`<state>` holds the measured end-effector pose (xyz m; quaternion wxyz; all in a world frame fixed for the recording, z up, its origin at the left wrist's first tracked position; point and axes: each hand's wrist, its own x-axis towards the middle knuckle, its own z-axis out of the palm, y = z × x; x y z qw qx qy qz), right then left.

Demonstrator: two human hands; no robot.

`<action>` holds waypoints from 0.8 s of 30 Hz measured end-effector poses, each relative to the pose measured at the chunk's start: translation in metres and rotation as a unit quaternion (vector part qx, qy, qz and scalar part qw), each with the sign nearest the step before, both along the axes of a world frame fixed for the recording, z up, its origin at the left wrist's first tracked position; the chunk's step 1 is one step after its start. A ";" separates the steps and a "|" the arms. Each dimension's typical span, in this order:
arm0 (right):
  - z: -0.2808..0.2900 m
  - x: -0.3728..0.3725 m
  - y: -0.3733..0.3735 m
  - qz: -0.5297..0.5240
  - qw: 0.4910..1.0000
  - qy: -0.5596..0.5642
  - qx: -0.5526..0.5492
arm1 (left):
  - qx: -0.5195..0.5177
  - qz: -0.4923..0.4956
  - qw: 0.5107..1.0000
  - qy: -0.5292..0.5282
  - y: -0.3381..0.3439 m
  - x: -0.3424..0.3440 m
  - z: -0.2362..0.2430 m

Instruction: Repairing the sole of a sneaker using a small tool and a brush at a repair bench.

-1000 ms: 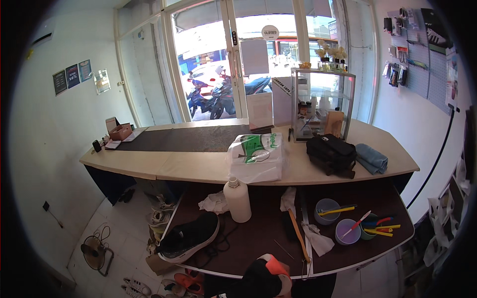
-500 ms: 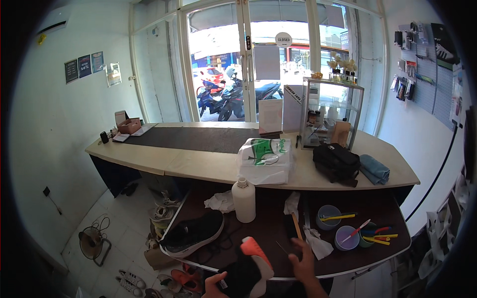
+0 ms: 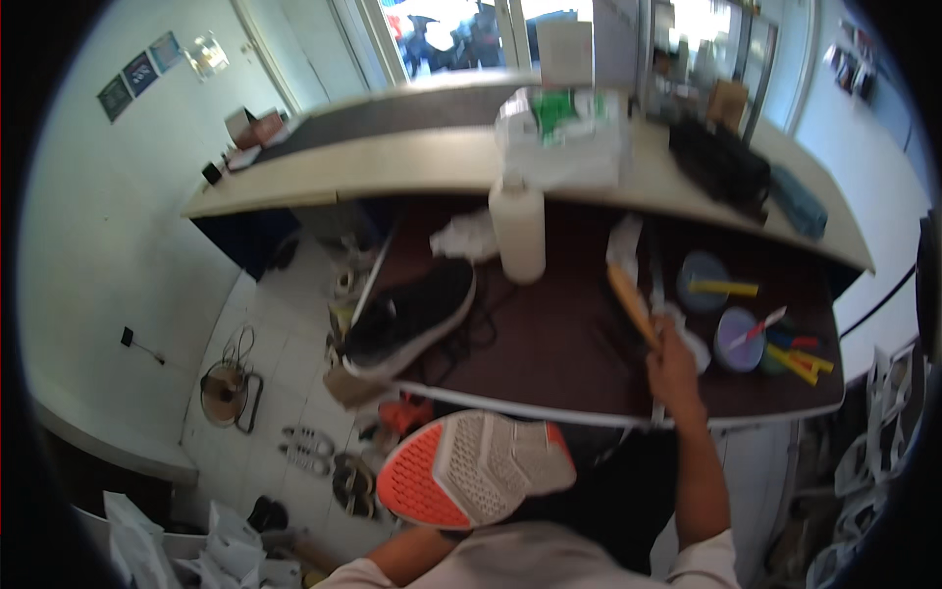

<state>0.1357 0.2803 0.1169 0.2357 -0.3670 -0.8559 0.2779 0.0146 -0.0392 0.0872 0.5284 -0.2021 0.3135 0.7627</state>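
A coral-and-grey-soled shoe before the dark desk hides the left hand, its grip impossible to tell, while the right hand wraps a wooden-handled brush, with a white bottle, pale desk and glass doors beyond.

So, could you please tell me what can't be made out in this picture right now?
- Left hand: hidden in the head view behind the shoe, turned underside to the camera.
- That shoe's upper: mostly hidden in the head view by its underside.
- Bristles of the brush in the right hand: blurred in the head view.
- Top of the display cabinet: cut off by the head view's upper edge.
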 end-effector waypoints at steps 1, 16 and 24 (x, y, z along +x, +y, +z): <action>0.014 0.007 -0.012 -0.002 0.998 0.051 -0.039 | -0.012 -0.004 1.000 -0.007 0.004 -0.012 0.012; 0.013 0.069 -0.152 0.066 0.995 -0.071 -0.005 | 0.053 -0.016 0.995 0.081 -0.089 0.026 -0.009; 0.036 0.061 -0.158 0.238 0.923 0.273 -0.130 | 0.104 -0.003 0.984 0.143 0.091 -0.014 0.037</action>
